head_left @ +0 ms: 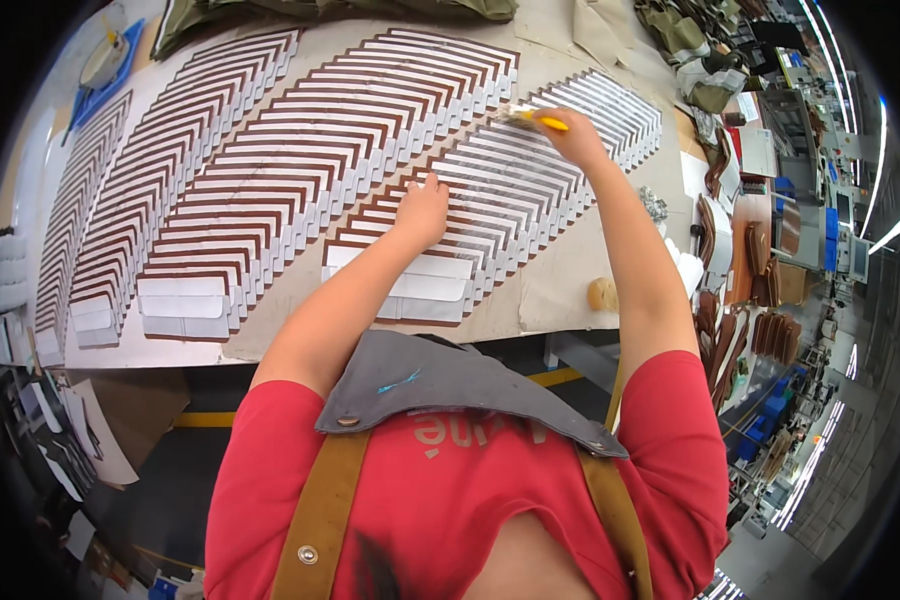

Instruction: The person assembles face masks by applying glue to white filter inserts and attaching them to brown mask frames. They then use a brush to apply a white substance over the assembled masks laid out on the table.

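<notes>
I am looking into a leather-goods workshop, on what seems to be a factory floor. A long worktable (570, 290) is carrying rows of overlapping white and brown cut pieces (300, 150), and to the right, stacks of brown leather parts (760, 330) are standing on racks beside machines. Yellow floor lines (555, 377) are running under the table, strip lights (885, 160) are shining overhead, and I am seeing a grey work apron with tan straps (450, 390).

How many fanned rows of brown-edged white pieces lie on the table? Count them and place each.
5. One at the far left, three across the middle, and one on the right under both hands. More may be hidden.
</notes>
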Motion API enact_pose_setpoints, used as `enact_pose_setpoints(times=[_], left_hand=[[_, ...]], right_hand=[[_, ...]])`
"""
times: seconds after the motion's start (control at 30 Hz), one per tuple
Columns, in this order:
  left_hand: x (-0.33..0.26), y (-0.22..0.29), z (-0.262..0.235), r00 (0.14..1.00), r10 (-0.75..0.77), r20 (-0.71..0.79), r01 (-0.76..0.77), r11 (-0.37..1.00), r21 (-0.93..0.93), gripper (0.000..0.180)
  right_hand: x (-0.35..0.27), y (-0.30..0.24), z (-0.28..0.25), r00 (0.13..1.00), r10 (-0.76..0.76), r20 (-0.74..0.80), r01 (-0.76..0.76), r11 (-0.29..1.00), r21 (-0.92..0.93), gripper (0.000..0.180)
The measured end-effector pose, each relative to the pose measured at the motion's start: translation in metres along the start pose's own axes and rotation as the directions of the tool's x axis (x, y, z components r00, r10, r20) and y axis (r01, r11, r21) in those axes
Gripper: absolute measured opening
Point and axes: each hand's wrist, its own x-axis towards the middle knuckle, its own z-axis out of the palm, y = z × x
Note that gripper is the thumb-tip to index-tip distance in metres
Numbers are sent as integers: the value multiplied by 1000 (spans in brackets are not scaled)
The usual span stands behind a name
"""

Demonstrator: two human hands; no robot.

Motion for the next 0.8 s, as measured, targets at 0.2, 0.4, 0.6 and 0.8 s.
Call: enact_pose_setpoints(times=[0.2, 0.4, 0.6, 0.8], left_hand=[[-1, -6, 4, 998, -51, 23, 53, 996, -73, 45], [-21, -9, -6, 978, -58, -199, -32, 906, -423, 41], [-100, -11, -7, 989, 73, -128, -87, 991, -105, 35], [-111, -15, 22, 985, 90, -150, -83, 995, 57, 39]], right_hand=[[13, -32, -12, 998, -4, 57, 10, 995, -104, 15], [-6, -24, 5, 997, 0, -71, -9, 992, -129, 11], [-14, -125, 19, 983, -186, -4, 174, 910, 376, 16], [1, -142, 56, 913, -190, 361, 100, 962, 253, 20]])
